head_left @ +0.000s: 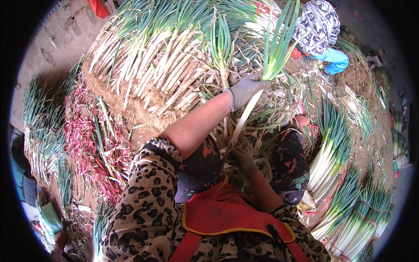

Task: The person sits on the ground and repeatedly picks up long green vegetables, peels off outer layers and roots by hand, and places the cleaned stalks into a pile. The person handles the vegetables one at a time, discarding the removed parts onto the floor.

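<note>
A large green onion (pixel 244 116) slants across the middle, its green leaves up and its brown lower end towards my lap. My left hand (pixel 249 90), in a grey glove, is closed around it just below the leaves. Lower down, in shadow, my right hand (pixel 241 160), also gloved, has its fingers curled at the brown lower part; the fingertips are partly hidden. Another leafy green onion (pixel 223 70) stands upright just left of my left hand. Dry peeled leaves (pixel 281 98) lie around and between my legs.
A big heap of unpeeled green onions (pixel 157 65) lies ahead to the left, roots towards me. Clean white onions (pixel 330 154) lie at the right, with tied bundles (pixel 360 216) beyond. Red ties or strips (pixel 81 131) litter the left. A co-worker (pixel 317 29) bends at the upper right.
</note>
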A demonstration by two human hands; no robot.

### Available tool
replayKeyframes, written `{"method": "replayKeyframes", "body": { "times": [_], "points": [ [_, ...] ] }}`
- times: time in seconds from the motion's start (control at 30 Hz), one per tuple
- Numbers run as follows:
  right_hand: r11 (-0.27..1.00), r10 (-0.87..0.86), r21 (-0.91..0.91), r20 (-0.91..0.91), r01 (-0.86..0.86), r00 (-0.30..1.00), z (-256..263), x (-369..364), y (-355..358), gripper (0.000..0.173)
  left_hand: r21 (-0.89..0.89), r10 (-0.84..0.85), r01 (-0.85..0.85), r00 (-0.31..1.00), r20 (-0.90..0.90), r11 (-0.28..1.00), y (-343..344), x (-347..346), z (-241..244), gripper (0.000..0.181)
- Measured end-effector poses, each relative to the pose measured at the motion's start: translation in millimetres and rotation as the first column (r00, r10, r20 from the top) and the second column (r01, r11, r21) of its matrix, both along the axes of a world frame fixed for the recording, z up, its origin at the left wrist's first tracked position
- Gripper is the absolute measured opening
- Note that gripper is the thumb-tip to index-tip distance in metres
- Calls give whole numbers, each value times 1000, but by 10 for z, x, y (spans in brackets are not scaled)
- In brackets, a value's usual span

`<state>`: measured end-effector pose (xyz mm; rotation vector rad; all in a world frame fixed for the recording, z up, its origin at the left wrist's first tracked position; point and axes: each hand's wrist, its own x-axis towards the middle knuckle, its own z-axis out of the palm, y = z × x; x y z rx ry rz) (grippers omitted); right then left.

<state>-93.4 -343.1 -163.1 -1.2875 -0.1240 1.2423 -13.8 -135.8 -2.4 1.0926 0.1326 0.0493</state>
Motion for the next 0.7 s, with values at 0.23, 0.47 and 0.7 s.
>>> {"method": "replayKeyframes", "body": {
  "times": [0.23, 0.47, 0.7],
  "points": [
    [1000, 1, -2, 29, -1, 1000, -18, -10, 0, 28, 17, 15, -15, 1000, 1, 1000, -22, -11, 19, 28],
    [1000, -25, -3, -28, 25, 999, -27, -11, 10, 29, 4, 17, -17, 1000, -10, 1000, -24, -14, 24, 26],
    [997, -35, 65, 49, 32, 998, 6, 5, 8, 36, -11, -4, 4, 1000, 19, 1000, 5, -66, 95, 26]
  ]
}}
